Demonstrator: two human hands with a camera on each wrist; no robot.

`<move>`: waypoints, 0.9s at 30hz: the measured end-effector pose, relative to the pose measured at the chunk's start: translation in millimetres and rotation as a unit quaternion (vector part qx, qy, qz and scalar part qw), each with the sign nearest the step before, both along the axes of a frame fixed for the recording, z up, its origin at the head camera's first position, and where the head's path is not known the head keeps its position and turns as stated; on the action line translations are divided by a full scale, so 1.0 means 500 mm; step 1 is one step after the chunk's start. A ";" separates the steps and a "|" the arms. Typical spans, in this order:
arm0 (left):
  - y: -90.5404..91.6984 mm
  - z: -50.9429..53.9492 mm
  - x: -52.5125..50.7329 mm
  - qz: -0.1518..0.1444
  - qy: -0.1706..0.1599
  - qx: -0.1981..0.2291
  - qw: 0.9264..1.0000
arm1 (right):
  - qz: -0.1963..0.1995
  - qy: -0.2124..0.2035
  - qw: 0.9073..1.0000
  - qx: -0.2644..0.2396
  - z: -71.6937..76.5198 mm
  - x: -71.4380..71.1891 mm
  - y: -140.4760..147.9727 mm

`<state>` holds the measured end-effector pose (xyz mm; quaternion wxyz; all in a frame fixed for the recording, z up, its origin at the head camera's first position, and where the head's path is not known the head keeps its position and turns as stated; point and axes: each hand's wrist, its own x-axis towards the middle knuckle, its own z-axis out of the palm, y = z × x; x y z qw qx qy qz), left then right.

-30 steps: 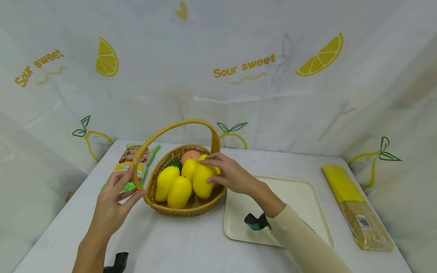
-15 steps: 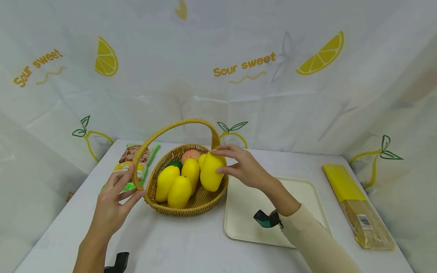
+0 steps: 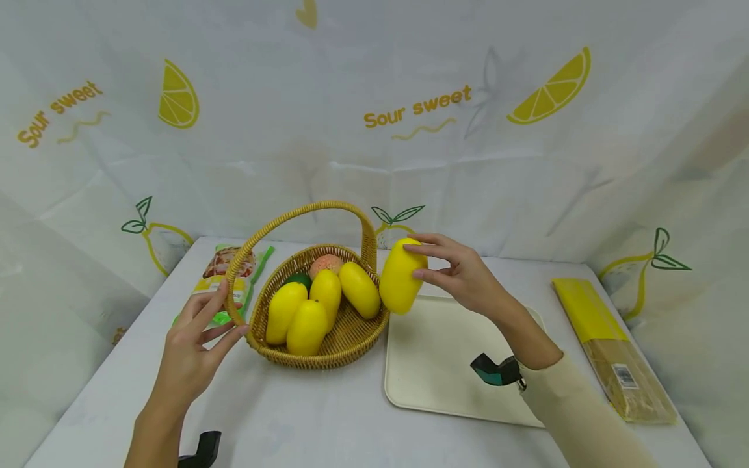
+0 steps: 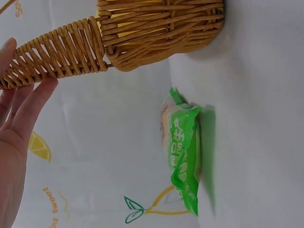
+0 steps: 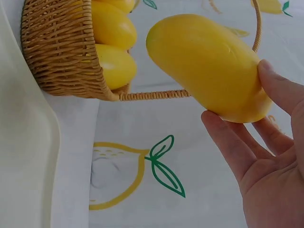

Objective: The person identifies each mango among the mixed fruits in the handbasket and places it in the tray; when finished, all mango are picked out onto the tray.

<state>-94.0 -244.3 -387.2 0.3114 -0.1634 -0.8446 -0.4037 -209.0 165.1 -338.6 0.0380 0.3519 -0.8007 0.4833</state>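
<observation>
My right hand (image 3: 468, 273) pinches a yellow mango (image 3: 400, 276) by its upper end, holding it in the air just right of the wicker basket (image 3: 318, 362). The right wrist view shows the thumb and fingertips around one end of that mango (image 5: 204, 66). At the basket's left side, my left hand (image 3: 196, 341) holds the foot of the tall handle (image 3: 292, 219) between thumb and fingers; the left wrist view shows this grip on the woven handle (image 4: 52, 50). Several yellow mangoes (image 3: 307, 328), a dark green fruit (image 3: 299, 280) and a pinkish round fruit (image 3: 326, 263) lie in the basket.
A cream tray (image 3: 445, 364) lies right of the basket, partly under my right forearm. Farther right is a yellow and clear packet (image 3: 614, 351). A green food bag (image 3: 257, 270) lies behind my left hand. A printed curtain (image 3: 292, 97) closes off the back.
My right hand has lifted the mango out of the basket and carried it right, past the rim. Another mango behind it now shows fully. The left hand has stayed at the handle.
</observation>
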 end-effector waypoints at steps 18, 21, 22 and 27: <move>-0.003 -0.008 -0.006 -0.017 0.014 0.017 1.000 | 0.001 -0.082 0.997 -0.007 -0.055 -0.005 0.049; -0.003 -0.007 -0.004 -0.011 0.010 0.014 1.000 | -0.004 -0.093 0.996 0.001 -0.074 -0.008 0.052; -0.003 -0.007 -0.004 -0.010 0.009 0.013 1.000 | -0.006 -0.096 0.995 0.005 -0.079 -0.009 0.052; -0.004 -0.007 -0.004 -0.011 0.009 0.013 1.000 | -0.012 -0.108 0.994 0.027 -0.111 -0.019 0.060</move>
